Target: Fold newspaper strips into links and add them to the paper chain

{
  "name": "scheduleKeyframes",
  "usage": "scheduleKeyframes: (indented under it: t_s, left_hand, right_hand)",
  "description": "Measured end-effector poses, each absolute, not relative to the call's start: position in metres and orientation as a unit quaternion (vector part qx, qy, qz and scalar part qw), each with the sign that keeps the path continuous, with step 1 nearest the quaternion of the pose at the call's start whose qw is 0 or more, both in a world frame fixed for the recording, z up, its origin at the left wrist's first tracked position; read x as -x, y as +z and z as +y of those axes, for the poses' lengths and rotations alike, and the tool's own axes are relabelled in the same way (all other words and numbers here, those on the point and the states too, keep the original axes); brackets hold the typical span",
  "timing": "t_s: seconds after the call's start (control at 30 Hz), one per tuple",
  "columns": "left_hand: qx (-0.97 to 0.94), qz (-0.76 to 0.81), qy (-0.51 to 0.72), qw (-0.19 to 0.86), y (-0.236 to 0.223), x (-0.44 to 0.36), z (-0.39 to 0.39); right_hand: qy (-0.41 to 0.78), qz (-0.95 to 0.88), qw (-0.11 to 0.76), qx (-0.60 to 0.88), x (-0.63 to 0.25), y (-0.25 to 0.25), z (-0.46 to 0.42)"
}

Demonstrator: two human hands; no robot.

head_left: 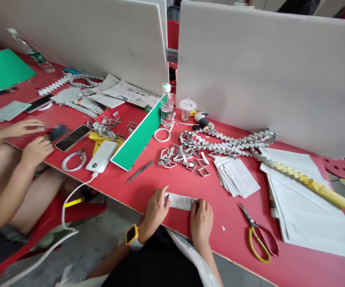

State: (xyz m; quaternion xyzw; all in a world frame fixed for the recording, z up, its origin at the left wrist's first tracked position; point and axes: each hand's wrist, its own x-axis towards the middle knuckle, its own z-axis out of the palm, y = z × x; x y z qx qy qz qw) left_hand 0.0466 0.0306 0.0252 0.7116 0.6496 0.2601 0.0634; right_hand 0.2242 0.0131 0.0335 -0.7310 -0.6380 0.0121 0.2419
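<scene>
A narrow strip of printed newspaper (pixel 180 201) lies on the red table (pixel 148 191) near its front edge. My left hand (pixel 155 210), with a yellow watch on the wrist, presses the strip's left end with curled fingers. At the strip's right end, my right hand (pixel 200 221) pinches the paper against the table. Just beyond the hands lie several small folded paper links (pixel 182 156) and a stack of cut paper strips (pixel 236 175). A long chain of folded links (pixel 229 142) runs behind them.
Yellow-handled scissors (pixel 257 235) lie to my right, beside newspaper sheets (pixel 306 207). A craft knife (pixel 139 172), a green divider board (pixel 138 137), a water bottle (pixel 167 106) and a power bank (pixel 102 156) sit to the left. Another person's hands (pixel 30 139) work by a phone (pixel 72 137). White partitions (pixel 268 67) stand behind.
</scene>
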Motion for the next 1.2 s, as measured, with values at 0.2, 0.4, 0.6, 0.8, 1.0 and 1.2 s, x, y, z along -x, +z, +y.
scheduleKeyframes:
  t_s: [0.2, 0.4, 0.6, 0.8, 1.0, 1.2]
  left_hand:
    - [-0.739, 0.638, 0.215, -0.020, 0.022, -0.048, 0.033]
    - [-0.745, 0.639, 0.178, -0.068, 0.019, -0.048, 0.027]
    - [-0.757, 0.636, 0.148, -0.042, 0.018, -0.039, 0.024]
    - [-0.754, 0.627, 0.194, -0.037, 0.025, -0.037, 0.025]
    - [-0.872, 0.439, 0.207, 0.062, 0.045, -0.033, 0.031]
    - [-0.881, 0.428, 0.183, 0.079, 0.057, -0.037, 0.043]
  right_hand:
    - [-0.025, -0.754, 0.247, 0.608, -0.214, 0.035, 0.002]
    - [-0.036, -0.864, 0.191, 0.465, -0.232, 0.025, -0.017]
    - [-0.029, -0.839, 0.200, 0.505, -0.260, 0.022, -0.030]
    - [-0.039, -0.821, 0.221, 0.525, -0.264, 0.025, -0.031]
    - [-0.028, -0.839, 0.230, 0.492, -0.266, 0.036, -0.005]
    - [-0.004, -0.864, 0.221, 0.453, -0.271, 0.040, 0.019]
